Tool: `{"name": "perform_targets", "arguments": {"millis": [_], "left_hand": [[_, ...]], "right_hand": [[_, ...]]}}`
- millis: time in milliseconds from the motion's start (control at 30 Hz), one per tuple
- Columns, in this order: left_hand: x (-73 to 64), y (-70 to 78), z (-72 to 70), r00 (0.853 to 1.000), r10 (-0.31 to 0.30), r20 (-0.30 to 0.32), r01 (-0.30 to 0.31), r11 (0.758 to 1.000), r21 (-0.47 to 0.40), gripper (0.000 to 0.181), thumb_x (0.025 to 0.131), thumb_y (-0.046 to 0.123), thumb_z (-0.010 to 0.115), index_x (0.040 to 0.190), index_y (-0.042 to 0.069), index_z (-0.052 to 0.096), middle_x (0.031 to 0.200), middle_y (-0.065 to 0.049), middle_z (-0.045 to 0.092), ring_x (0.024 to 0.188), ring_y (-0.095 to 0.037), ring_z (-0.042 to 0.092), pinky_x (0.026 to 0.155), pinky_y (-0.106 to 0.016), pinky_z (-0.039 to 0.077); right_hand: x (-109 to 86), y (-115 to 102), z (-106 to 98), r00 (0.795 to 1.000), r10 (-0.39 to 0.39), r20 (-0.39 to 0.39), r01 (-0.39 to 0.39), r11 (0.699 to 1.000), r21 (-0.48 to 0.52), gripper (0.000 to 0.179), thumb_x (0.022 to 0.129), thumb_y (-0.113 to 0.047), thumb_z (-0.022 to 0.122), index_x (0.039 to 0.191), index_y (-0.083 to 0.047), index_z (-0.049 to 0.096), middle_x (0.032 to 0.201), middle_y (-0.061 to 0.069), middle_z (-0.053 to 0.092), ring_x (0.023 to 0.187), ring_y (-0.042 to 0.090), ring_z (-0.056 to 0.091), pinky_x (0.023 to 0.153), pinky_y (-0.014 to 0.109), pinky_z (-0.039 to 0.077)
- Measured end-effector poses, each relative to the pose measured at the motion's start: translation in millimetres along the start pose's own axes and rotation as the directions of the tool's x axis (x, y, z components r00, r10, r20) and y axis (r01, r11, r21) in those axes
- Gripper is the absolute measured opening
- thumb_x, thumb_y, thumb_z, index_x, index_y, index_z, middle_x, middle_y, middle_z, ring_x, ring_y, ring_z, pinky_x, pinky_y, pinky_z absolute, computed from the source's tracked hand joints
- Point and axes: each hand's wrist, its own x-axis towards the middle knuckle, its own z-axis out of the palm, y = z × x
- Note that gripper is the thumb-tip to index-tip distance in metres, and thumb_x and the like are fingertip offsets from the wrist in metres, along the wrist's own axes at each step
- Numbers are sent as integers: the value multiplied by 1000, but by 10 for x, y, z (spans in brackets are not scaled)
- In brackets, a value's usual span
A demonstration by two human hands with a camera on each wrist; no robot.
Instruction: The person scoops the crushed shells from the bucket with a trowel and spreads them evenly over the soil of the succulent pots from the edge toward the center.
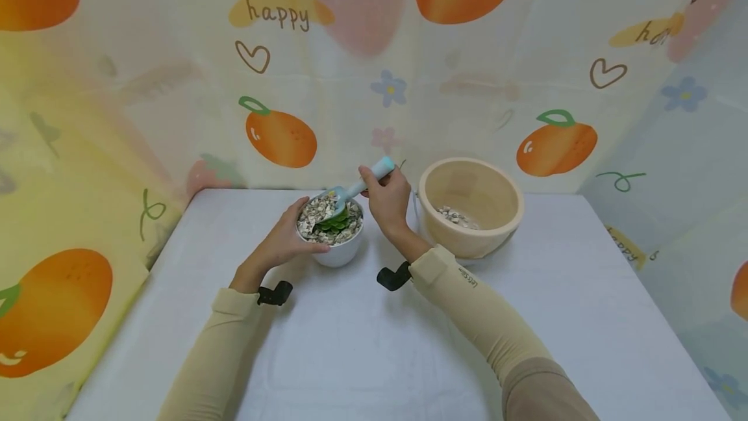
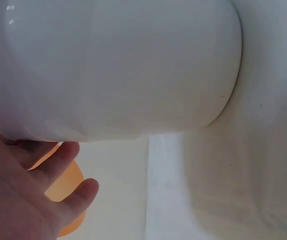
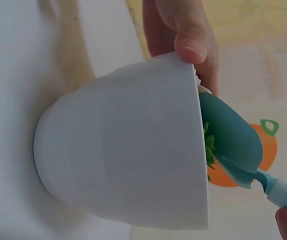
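Observation:
A white flowerpot (image 1: 341, 255) stands upright on the table, filled with pale gravel (image 1: 312, 213) around a green leafy plant (image 1: 336, 223). My left hand (image 1: 284, 234) holds the pot by its left side, thumb along the near rim and fingers round the far side. My right hand (image 1: 388, 200) grips the pale handle of a light blue trowel (image 1: 355, 188). The trowel's blade (image 3: 233, 132) tilts down into the pot's mouth, over the plant, which it partly covers. In the left wrist view the pot wall (image 2: 113, 70) fills the upper part, with loosely bent fingers below it.
A beige basin (image 1: 435, 223) stands to the right of my right hand, with some gravel (image 1: 457, 217) at its bottom. White cloth covers the table (image 1: 362, 343). Behind it hangs a fruit-printed backdrop (image 1: 350, 96). Both wrists carry black mounts (image 1: 394, 277).

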Motion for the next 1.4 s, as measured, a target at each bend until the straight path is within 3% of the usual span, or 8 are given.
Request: {"name": "perform_targets", "arguments": {"millis": [300, 600, 733, 1067, 1167, 1400], "left_hand": [[-32, 40, 105, 994, -35, -104, 34, 999, -12, 121, 66, 42, 89, 154, 3, 16, 154, -21, 29, 141, -39, 29, 114, -61, 26], [-72, 97, 241, 976, -62, -210, 66, 998, 13, 122, 64, 49, 88, 153, 3, 18, 151, -22, 33, 138, -38, 33, 110, -60, 33], [-84, 111, 240, 978, -65, -196, 70, 997, 16, 124, 66, 50, 86, 154, 2, 14, 152, -23, 30, 139, -39, 31, 111, -60, 32], [-20, 45, 68, 997, -29, -77, 28, 1000, -11, 120, 69, 40, 87, 155, 2, 11, 157, -24, 22, 143, -40, 25, 115, -62, 24], [-5, 26, 58, 998, -24, -54, 23, 1000, -18, 120, 70, 38, 86, 155, 3, 10, 158, -24, 19, 145, -40, 23, 116, -62, 22], [-13, 29, 120, 994, -40, -99, 36, 999, -37, 120, 68, 40, 87, 155, 4, 13, 156, -23, 25, 143, -40, 25, 114, -62, 25]], "right_hand": [[-3, 18, 17, 997, -77, -6, 77, 997, 3, 24, 92, -23, 69, 92, -1, 61, 82, 23, 70, 72, 32, 72, 64, 29, 60], [14, -22, -12, 994, -109, -5, 109, 994, 29, 25, 92, -22, 69, 92, 1, 59, 83, 24, 68, 77, 34, 71, 72, 47, 60], [18, -17, -25, 993, -120, -5, 120, 992, 26, 24, 92, -22, 68, 91, 1, 59, 81, 24, 68, 75, 34, 71, 71, 48, 60], [22, 31, -24, 996, -86, 2, 86, 996, 30, 26, 92, -23, 68, 92, 2, 61, 85, 25, 69, 77, 34, 72, 68, 36, 61], [21, 42, -27, 997, -75, 22, 74, 997, 38, 28, 92, -24, 68, 93, 3, 61, 87, 27, 69, 78, 37, 72, 69, 37, 61], [33, -5, -35, 992, -122, 20, 121, 992, 44, 25, 91, -21, 69, 91, 3, 61, 84, 26, 69, 78, 35, 72, 68, 35, 61]]}}
